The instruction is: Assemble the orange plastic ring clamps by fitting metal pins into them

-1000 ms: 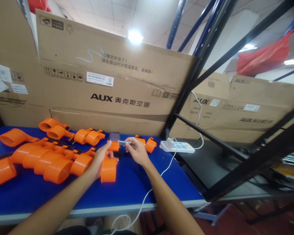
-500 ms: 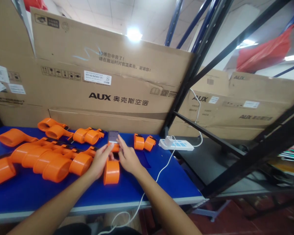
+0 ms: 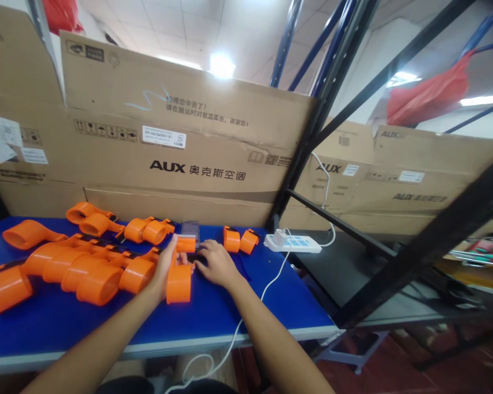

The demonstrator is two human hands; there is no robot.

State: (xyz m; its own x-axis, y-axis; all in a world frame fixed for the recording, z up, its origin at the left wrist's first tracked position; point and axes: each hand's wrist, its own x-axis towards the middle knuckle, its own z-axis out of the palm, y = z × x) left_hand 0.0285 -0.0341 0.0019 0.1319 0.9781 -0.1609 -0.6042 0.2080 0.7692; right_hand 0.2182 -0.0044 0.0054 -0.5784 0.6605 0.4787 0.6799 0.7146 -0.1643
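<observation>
My left hand (image 3: 164, 268) is closed around an orange plastic tape dispenser (image 3: 179, 284), whose wide round part hangs below the fingers. A second orange piece (image 3: 186, 244) shows above the fingers; whether it belongs to the same dispenser I cannot tell. Just to the right, my right hand (image 3: 218, 265) has its fingers bent, thumb and fingertips at a small dark piece beside the dispenser. What they grip is too small to make out. Behind the hands lies a phone (image 3: 190, 229), partly covered by the orange piece.
Several more orange dispensers (image 3: 98, 282) lie in rows on the blue tabletop (image 3: 148, 323) to the left. A pair of dispensers (image 3: 231, 239) sits right of the phone. A white power strip (image 3: 293, 243) with a cable is near the black rack post (image 3: 308, 148). Cardboard (image 3: 197, 153) stands behind.
My right hand has moved off the phone and down, its fingers now bent by the dispenser. The left hand and the orange dispenser have shifted slightly left, uncovering more of the dispenser's upper piece.
</observation>
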